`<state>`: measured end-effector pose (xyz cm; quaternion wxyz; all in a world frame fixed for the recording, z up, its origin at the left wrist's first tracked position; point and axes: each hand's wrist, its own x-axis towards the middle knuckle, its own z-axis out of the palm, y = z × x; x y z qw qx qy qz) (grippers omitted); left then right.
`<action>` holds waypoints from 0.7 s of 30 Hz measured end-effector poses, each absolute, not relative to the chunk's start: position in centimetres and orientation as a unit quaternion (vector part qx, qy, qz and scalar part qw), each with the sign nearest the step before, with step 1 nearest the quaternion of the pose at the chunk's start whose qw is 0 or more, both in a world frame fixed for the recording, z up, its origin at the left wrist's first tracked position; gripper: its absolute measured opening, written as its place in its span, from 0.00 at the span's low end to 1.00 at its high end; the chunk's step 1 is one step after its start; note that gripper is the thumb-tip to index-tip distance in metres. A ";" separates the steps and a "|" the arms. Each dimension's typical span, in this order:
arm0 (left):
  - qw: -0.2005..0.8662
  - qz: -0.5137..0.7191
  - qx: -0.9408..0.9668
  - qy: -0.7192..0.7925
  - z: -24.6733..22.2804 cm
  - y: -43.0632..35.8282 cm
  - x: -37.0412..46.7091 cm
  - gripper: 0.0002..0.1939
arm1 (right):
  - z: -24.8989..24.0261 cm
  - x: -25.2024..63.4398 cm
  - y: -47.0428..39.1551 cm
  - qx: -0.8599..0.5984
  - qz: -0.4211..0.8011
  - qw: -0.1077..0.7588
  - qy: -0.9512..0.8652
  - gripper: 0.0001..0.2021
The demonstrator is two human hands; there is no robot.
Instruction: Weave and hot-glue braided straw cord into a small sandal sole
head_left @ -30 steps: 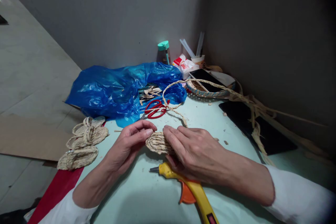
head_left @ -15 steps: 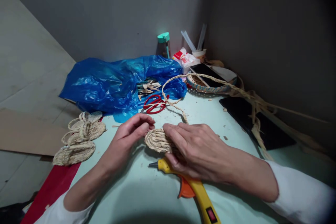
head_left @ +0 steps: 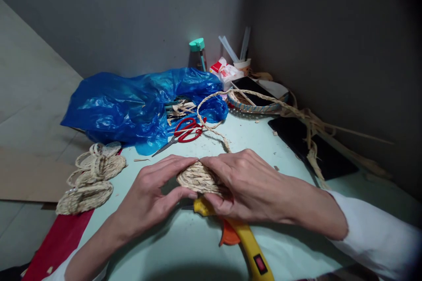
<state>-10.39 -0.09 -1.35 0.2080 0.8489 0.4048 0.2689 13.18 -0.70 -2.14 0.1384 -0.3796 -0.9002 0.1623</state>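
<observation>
Between my two hands is an oval coil of braided straw (head_left: 199,178), held above the table. My left hand (head_left: 154,189) grips its left end, fingers along the top edge and thumb at the lower edge. My right hand (head_left: 247,184) is wrapped round the right end, which it hides. A braided straw cord (head_left: 227,142) runs from behind my right hand up and away to the right. Just beneath the coil lies a yellow glue gun (head_left: 249,239) with an orange trigger; my hands cover part of its front.
Small woven straw slippers (head_left: 87,195) sit at the left table edge. Behind my hands are red-handled scissors (head_left: 187,131) and a blue plastic bag (head_left: 121,109). A black tablet-like slab (head_left: 332,158) lies right, near a round basket (head_left: 237,102) with a phone (head_left: 252,90) on it.
My left hand has closed onto the left end of the straw coil, its thumb now below it. The view has shifted slightly, and the scissor blades now show.
</observation>
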 end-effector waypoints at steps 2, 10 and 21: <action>0.206 0.280 0.843 0.410 -1.5 -0.2 -10.4 0.20 | -2.2 13.2 -0.6 -0.377 0.167 0.141 -0.900 0.14; 0.242 0.292 0.821 0.427 -1.7 0.2 -10.1 0.22 | -2.3 12.9 -0.5 -0.381 0.153 0.152 -0.899 0.10; 0.256 0.320 0.816 0.408 -1.8 0.3 -9.8 0.20 | -2.0 12.8 -0.3 -0.377 0.164 0.151 -0.899 0.09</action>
